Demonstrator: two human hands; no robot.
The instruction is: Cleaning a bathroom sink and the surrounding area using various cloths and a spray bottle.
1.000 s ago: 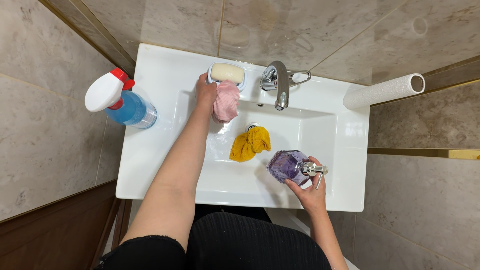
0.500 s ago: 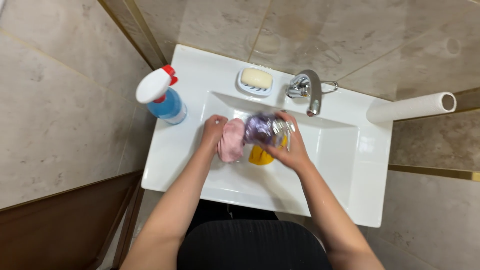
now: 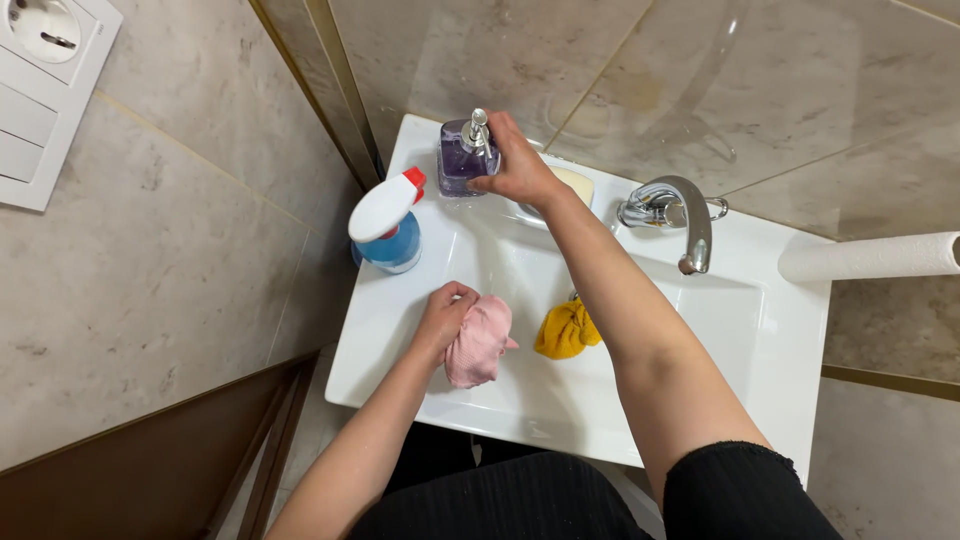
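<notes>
My right hand [image 3: 522, 168] reaches across the white sink [image 3: 760, 330] and grips a purple soap dispenser [image 3: 462, 155] at the sink's back left corner. A soap bar in its dish [image 3: 572, 185] lies just right of that hand, partly hidden by it. My left hand [image 3: 445, 315] is closed on a bunched pink cloth [image 3: 478, 342] resting on the sink's left front rim. A yellow cloth [image 3: 565, 330] lies in the basin, beside the pink one.
A blue spray bottle with a white and red trigger head [image 3: 385, 225] stands on the sink's left edge. The chrome tap [image 3: 678, 215] is at the back. A white paper roll [image 3: 870, 257] juts in at right. Tiled walls surround the sink.
My right hand carried the purple dispenser from the sink's front right, over the basin, to the back left corner. My left hand moved the pink cloth from near the soap dish to the left front.
</notes>
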